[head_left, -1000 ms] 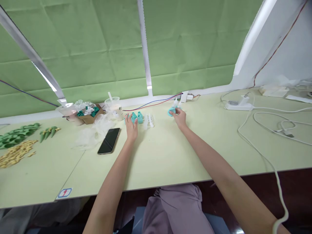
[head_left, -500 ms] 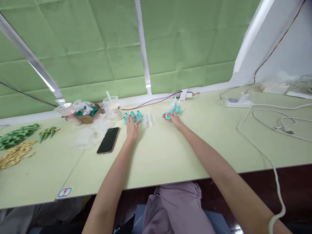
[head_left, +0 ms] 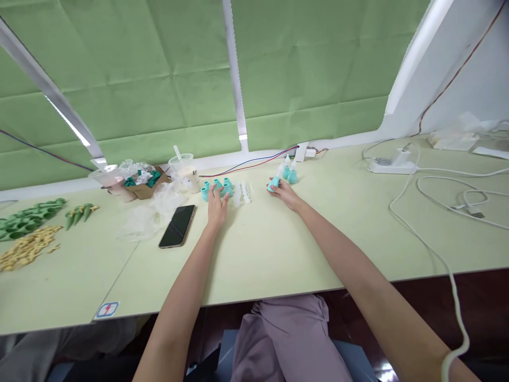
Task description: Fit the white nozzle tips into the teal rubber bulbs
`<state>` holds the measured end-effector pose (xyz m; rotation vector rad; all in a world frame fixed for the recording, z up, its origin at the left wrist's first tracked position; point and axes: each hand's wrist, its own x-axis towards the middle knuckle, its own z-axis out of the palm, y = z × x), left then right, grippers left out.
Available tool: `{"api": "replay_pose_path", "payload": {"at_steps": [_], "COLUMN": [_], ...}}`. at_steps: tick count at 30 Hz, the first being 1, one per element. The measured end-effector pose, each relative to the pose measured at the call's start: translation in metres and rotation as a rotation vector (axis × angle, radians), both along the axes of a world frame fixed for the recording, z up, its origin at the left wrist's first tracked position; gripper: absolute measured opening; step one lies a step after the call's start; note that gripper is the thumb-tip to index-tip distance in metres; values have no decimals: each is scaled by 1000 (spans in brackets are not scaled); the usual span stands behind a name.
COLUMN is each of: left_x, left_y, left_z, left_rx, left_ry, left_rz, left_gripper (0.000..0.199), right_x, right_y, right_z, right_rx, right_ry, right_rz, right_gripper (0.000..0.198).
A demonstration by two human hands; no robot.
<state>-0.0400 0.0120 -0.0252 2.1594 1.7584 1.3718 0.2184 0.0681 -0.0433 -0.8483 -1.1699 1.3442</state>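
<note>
My right hand is closed around a teal squeeze bulb with a white pointed nozzle, tilted up. Just behind it stand finished-looking teal bulbs with white nozzles, upright on the table. On the left, my left hand has its fingers apart at the front of a cluster of several teal bulbs with open necks. Whether its fingertips touch a bulb is hard to make out. Between the hands lie white translucent nozzles in rows.
A phone lies left of my left arm. Behind it are crumpled clear plastic, a drink cup and a cardboard box. Green and yellow parts cover the far left. A power strip and white cables are at right.
My right hand has turned the bulb so its white nozzle shows pointing up. My left hand stays at the teal cluster. The view has shifted slightly.
</note>
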Motion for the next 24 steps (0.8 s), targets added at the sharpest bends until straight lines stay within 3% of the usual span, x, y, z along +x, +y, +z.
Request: {"api": "replay_pose_path", "payload": {"at_steps": [5,11,17,24], "left_x": [0,-2,-2,-1], "left_y": [1,2,1,2], "left_z": [-1,-2,-2,-3], "left_rx": [-8,-4,10,-1], "left_ry": [16,10,46,83], "left_rz": [-7,-23,-22,-25], "left_gripper": [42,40,41,40], "right_x": [0,-1,-3,-5], "right_y": [-3,-7,-11,-6], "right_z": [2,7,13,8], "right_rx": [39,69,-24,-57], "right_ry": [-134,-230,-151,-128], "right_rz": [44,64,50,4], "right_gripper": [45,36,35,19]}}
